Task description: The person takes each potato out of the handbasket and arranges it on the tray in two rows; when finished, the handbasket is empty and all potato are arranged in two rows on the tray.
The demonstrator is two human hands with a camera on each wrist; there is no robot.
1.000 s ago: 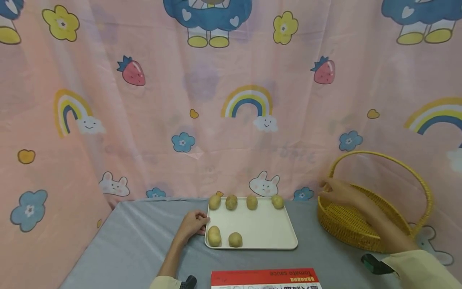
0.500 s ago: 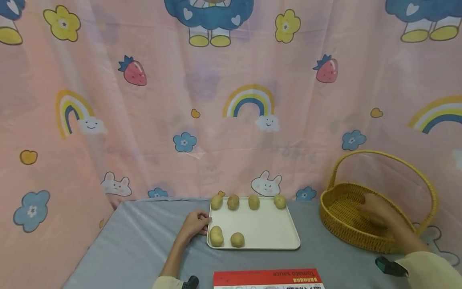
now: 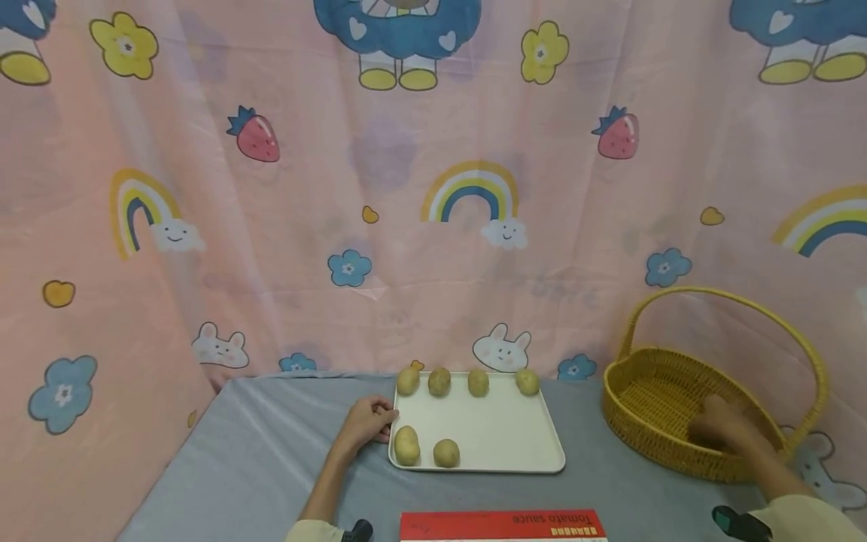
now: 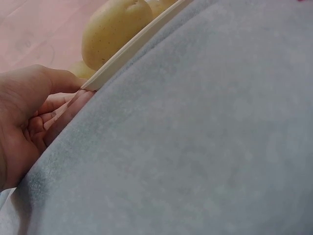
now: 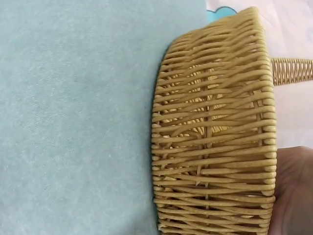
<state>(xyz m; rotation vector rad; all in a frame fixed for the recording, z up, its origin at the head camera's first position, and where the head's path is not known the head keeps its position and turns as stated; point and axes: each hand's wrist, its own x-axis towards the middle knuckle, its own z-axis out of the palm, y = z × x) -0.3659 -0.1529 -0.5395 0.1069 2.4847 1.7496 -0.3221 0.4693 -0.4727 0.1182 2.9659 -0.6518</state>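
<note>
At the left side of a white tray [image 3: 494,425], my left hand [image 3: 362,425] pinches the rim between thumb and fingers. In the left wrist view, the thumb of the left hand [image 4: 34,107] lies on top of the rim and the fingers beneath it. Several potatoes [image 3: 478,382] line the tray's far edge, and two more, one an oblong potato [image 3: 406,446], sit at its near left. My right hand [image 3: 725,421] reaches down inside a yellow wicker basket [image 3: 643,433]. Its fingertips are hidden; I cannot tell whether they hold anything.
A red and white box [image 3: 501,525] labelled Tomato sauce lies at the near edge of the grey-covered table [image 3: 257,467]. The tall basket handle [image 3: 718,293] arches beside my right arm. A pink patterned curtain [image 3: 305,188] hangs behind the table.
My right hand has moved from above the basket's left rim to the right and down into the basket. My left hand has stayed at the tray's rim, and the potatoes have stayed put.
</note>
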